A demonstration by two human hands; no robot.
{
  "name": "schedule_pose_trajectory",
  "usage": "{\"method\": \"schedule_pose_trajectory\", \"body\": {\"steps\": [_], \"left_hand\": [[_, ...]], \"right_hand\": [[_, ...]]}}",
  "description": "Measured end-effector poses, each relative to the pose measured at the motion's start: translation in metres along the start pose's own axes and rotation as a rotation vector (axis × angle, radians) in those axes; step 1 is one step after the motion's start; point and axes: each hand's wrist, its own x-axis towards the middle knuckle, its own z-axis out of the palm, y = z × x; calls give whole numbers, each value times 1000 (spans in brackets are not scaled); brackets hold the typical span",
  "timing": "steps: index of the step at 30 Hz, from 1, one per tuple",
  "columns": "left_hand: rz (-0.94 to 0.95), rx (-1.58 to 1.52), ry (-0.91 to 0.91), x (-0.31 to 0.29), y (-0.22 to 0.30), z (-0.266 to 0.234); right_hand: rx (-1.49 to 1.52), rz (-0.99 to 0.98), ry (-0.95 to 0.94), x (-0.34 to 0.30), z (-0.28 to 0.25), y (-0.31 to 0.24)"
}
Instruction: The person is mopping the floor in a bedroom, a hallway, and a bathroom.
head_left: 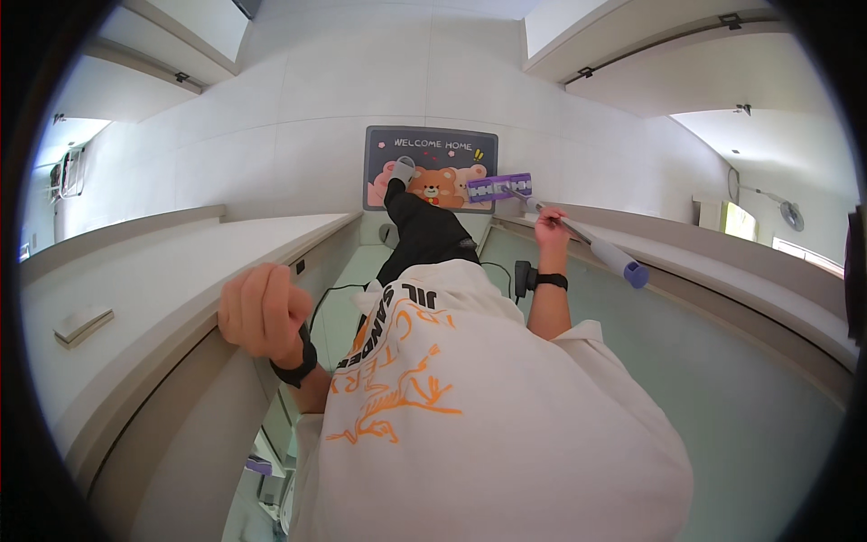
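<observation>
My right hand (552, 228) is closed round the grey pole of a mop (607, 253). The pole slants from a purple cap near my wrist down to a flat purple mop head (499, 187). That head lies across the right edge of a dark doormat (384, 140) printed with cartoon bears. My left hand (264, 309) is curled into a fist beside the edge of a pale door (203, 334). Its palm side is hidden, so whatever it may grip does not show. One foot in a grey slipper (404, 169) stands on the mat.
Door frames rise close on both sides, with a handle (83, 327) on the left panel. Pale floor tiles (334, 72) stretch beyond the mat. Far right stands a fan (791, 215); far left, a metal rack (68, 173). Dark cables run from both wrist bands.
</observation>
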Motion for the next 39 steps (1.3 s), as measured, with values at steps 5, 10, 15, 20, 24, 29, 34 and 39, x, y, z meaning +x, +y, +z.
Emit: {"method": "schedule_pose_trajectory", "body": {"steps": [5,10,15,20,24,29,34,39], "left_hand": [[-6,-13,24,-1,-1,1],[-20,-23,-8,-3,0,-5],[-40,22,-34,-5,3,-7],[-43,34,-67,2,2,2],[-52,49,-79,10,-6,19],[-176,115,-158,20,-4,13],[-340,328,-192,31,0,23],[-906,304,100,47,31,54]], "right_hand": [[-21,-14,8,-2,5,1],[-52,-10,1,9,-4,-9],[-113,1,81,17,10,22],[-143,-5,151,53,22,34],[-312,-11,164,63,60,70],[-765,238,178,103,97,107],[-1417,414,-62,134,116,152],[-2146,1114,393,178,151,250]]}}
